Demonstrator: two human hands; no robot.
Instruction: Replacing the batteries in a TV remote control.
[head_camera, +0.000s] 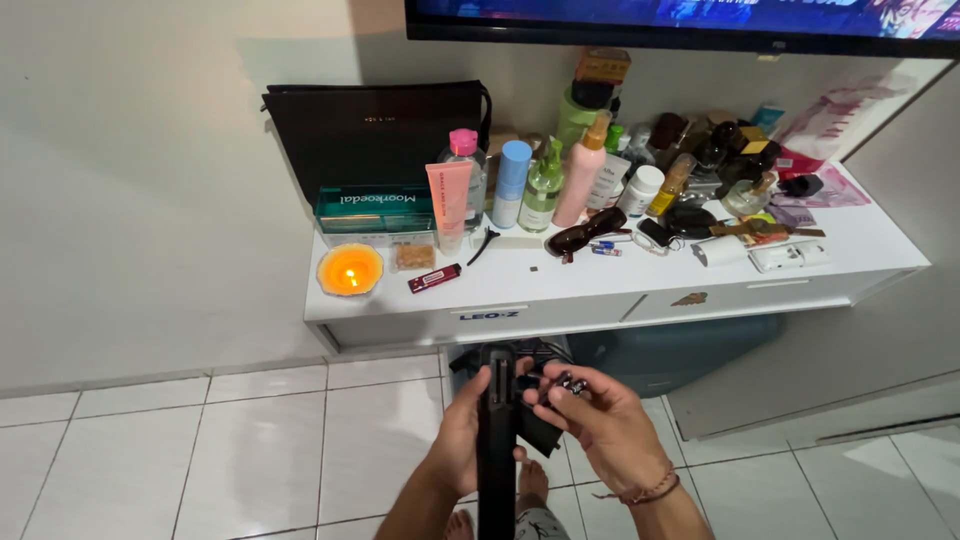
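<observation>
Left hand: fingers closed around a long black remote-like device, held upright low in the view, above the white tiled floor and in front of the shelf's front edge.

Right hand: fingertips pinched on small dark cylindrical pieces, possibly batteries, just beside the device's upper end. A beaded cord bracelet circles the wrist.

White wall shelf, contents:
- Left front corner: lit orange candle in a round dish.
- Beside it: small red lighter, lying flat near the front edge.
- Left rear: green rectangular box with white lettering; black flat pouch upright against the wall behind it.
- Centre rear: pink squeeze tube, standing cap-down; clear bottle with pink cap; pale blue cylinder bottle; green pump bottle; tall pink pump bottle.
- Centre: dark sunglasses, lying flat.
- Right rear: cluster of dark perfume bottles, too crowded to separate.
- Right front: white rectangular object.

Above the shelf: lower edge of a wall-mounted screen.
</observation>
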